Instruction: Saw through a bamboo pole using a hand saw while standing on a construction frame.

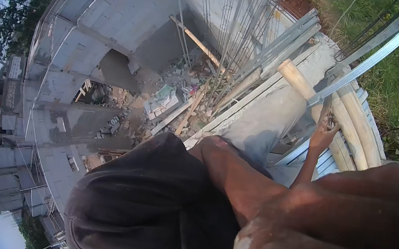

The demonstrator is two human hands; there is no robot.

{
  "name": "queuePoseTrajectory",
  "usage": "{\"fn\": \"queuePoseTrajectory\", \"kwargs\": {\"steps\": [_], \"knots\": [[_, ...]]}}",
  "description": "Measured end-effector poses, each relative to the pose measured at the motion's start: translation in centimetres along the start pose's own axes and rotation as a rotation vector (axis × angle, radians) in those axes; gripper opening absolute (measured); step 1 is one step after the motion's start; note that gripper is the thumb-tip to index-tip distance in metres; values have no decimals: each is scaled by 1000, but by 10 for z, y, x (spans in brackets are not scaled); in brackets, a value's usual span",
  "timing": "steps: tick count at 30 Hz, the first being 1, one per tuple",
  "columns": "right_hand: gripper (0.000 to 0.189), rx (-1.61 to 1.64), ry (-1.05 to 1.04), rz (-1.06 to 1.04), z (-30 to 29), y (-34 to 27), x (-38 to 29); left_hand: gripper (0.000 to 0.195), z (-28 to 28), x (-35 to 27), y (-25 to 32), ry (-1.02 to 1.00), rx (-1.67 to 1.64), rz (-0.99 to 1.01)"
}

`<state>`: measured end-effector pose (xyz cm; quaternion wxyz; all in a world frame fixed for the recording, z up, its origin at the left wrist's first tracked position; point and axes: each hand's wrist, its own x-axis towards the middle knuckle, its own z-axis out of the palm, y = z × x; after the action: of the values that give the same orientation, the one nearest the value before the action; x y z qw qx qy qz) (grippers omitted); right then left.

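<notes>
On the right, a hand (327, 125), which I take for my right hand, is up against the wooden poles (355, 129), beside the lower end of a ribbed metal strip (365, 68). Its fingers are bent, but their hold is too small to make out. Very close to the camera, bare skin fills the lower right; it looks like my left hand (307, 235) with curled fingers, blurred and cut by the rim. Whether it holds anything is hidden. Dark cloth (148, 202), seemingly over my knee, covers the bottom middle. A shorter round pole (297, 77) crosses near the strip.
Far below lie rubble and boards (170, 108) between grey block walls (116, 6). Thin upright steel bars (224, 30) rise beside stacked timbers (291, 37). Blue-white corrugated sheets (325, 160) lie under the poles. Grass (396, 93) drops away at the right.
</notes>
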<state>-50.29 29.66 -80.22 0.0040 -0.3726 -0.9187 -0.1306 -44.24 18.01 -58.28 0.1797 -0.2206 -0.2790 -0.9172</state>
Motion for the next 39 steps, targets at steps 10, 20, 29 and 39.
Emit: {"fn": "queuePoseTrajectory", "kwargs": {"steps": [10,20,29,39], "knots": [[34,1109,101,347,98,17,2,44,-16,20,20,-282,-1054,-964],[32,1203,10,401,75,31,-2,40,-37,-5,-12,-679,-1173,-1561],[33,1220,-4,390,93,8,-8,39,-120,1,-46,-1128,-976,-1488],[54,1172,50,293,122,20,-2,51,-163,-23,-232,-1531,651,-610]]}}
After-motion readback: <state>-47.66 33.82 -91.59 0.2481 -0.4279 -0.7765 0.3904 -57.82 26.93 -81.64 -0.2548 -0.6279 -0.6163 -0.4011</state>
